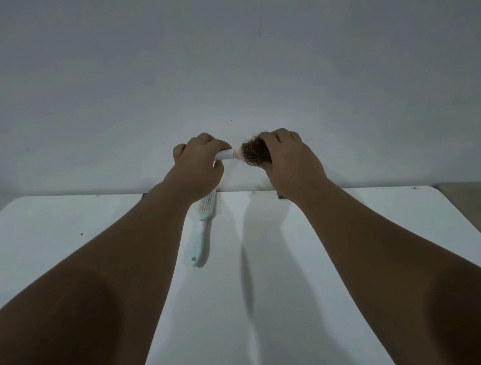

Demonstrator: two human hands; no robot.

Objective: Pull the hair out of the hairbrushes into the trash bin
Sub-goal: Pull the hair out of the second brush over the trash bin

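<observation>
the grey wall (223, 54) is rising behind the white table (64, 225) and taking up most of the view. the table is stretching out under both forearms, and no trash bin is showing on it or beside it, so the drop point is sitting somewhere out of sight.

the left hand (197, 159) is hovering above the table's far edge, its fingers wrapping tightly round the white handle of the round brush (227, 154). that grip is probably acting as the anchor, so the brush is not twisting when the hair gets tugged. the right hand (286, 155) is hanging level with it above the same far edge, its fingers curling over the bristled head. the fingertips are hidden behind the head, so i cannot tell whether they are already pinching strands.

the mint brush (202, 237) is lying flat on the middle of the table, handle toward the near edge, likely parked there waiting its turn.

the brown hair (252, 151) is matting the round brush's head, up off the table and not yet pulled free.
</observation>
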